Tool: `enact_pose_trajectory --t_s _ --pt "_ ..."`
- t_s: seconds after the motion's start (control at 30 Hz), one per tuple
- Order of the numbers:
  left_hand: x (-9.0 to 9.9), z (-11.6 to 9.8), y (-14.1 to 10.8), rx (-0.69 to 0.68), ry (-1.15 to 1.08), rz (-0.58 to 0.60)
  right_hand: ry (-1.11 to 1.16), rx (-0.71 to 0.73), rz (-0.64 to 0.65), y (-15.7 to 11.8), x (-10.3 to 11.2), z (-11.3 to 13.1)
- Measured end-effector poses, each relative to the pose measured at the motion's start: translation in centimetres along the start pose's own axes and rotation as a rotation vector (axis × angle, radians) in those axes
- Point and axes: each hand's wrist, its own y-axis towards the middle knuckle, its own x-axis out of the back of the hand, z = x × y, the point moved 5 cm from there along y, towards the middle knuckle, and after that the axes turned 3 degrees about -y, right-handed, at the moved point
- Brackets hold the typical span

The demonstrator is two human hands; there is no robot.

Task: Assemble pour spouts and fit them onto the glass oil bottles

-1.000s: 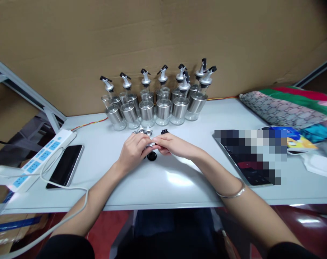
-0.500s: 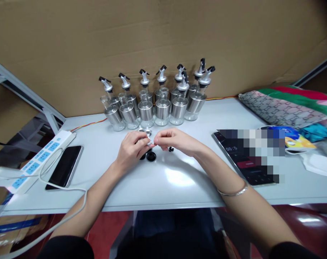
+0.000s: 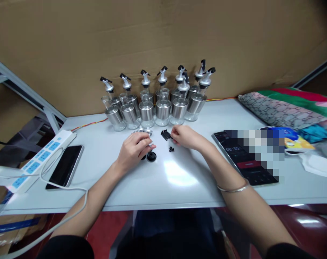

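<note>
Fingers (image 3: 146,144) of the left hand (image 3: 133,151) pinch a silver spout (image 3: 150,145); the right hand (image 3: 186,137) closes on black stoppers (image 3: 166,135) — loose rings (image 3: 151,157) just beneath could roll off the counter (image 3: 179,180).

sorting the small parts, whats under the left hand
The left hand covers a small silver spout piece, only its tip showing. Two black rubber rings lie by the fingers. What the palm hides cannot be seen.
</note>
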Motion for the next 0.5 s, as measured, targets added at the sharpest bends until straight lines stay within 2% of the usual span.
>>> enact_pose_trajectory --t_s 0.3,0.5 --pt "0.07 0.03 0.03 -0.003 -0.005 -0.001 -0.051 0.026 0.173 -0.26 -0.66 0.08" --pt "0.05 -0.05 0.04 -0.007 0.001 0.002 -0.020 0.042 0.238 -0.67 -0.71 0.21"
